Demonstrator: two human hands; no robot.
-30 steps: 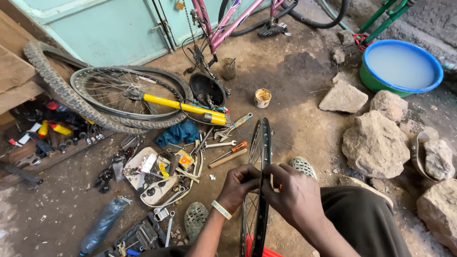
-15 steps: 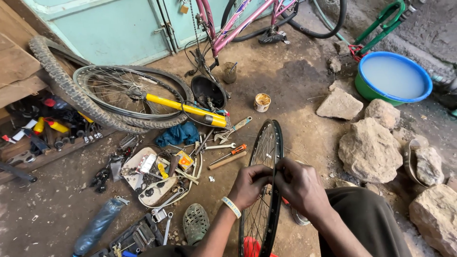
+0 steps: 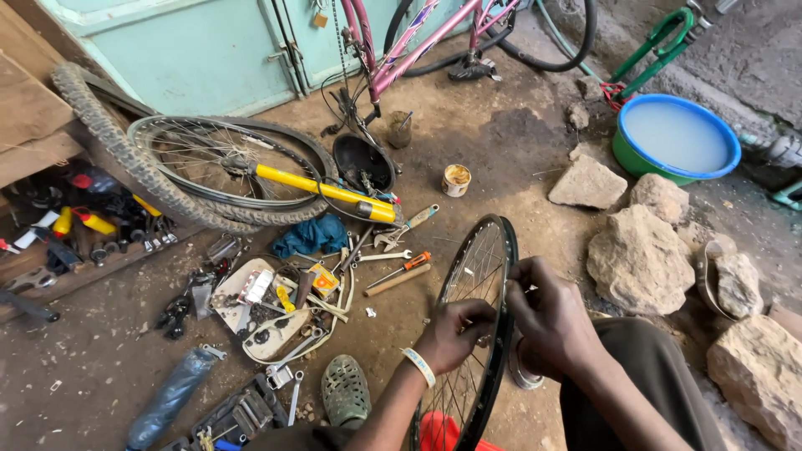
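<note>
Here, an entry for the ground-level repair spot:

Left hand [image 3: 455, 334]: curling its fingers around the rim and spokes of the bare wheel, a pale band sitting on the wrist.
Right hand [image 3: 551, 321]: gripping the same rim from the other side, fingertips pinching at the spokes.
Bare wheel [image 3: 480, 276]: standing upright on edge between both hands, running away from the person over the dirt floor [image 3: 501, 142].
Screwdriver [image 3: 399, 265]: lying with an orange handle just beyond the left hand, beside a wooden stick.
Yellow pump [image 3: 322, 188]: lying farther out past the left hand, resting across a tyred wheel [image 3: 217, 171].
Green sandal [image 3: 345, 389]: sitting near the left forearm.
Rocks [image 3: 643, 250]: piling up beyond the right hand.
Blue basin [image 3: 677, 138]: sitting well beyond the rocks, holding cloudy water.
Pink bicycle frame [image 3: 418, 42]: leaning far ahead of both hands, against a pale green door.
</note>
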